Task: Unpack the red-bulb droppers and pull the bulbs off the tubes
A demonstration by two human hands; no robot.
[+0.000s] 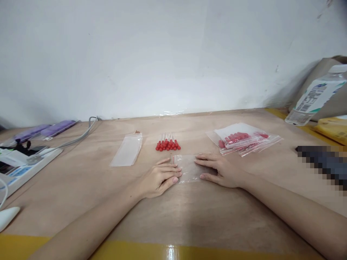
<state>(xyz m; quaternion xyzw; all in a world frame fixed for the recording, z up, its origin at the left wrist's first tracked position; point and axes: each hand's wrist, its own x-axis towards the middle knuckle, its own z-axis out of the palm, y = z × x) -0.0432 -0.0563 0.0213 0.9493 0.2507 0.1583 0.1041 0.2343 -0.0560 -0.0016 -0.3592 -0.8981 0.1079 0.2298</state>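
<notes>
A clear zip-lock bag [189,169] lies flat on the table, its red-lined zip end to the left. My left hand [163,177] rests over that end, fingers stretched out. On the bag's right end lies my right hand [218,169], fingers spread and flat. Just beyond the bag sits a bunch of red-tipped pieces with thin pale stems [168,143], tips toward me. To the left is a stack of flat zip-lock bags [127,150]. Over on the right, bags filled with red-tipped pieces [240,139] overlap in a pile.
A power strip [32,168] with a grey cable [81,137] lies at the left, purple packages [58,128] behind it. On the right stand a plastic bottle [316,97] and a yellow package [332,128]. A blurred dark object [325,162] lies nearer. A wall closes the back.
</notes>
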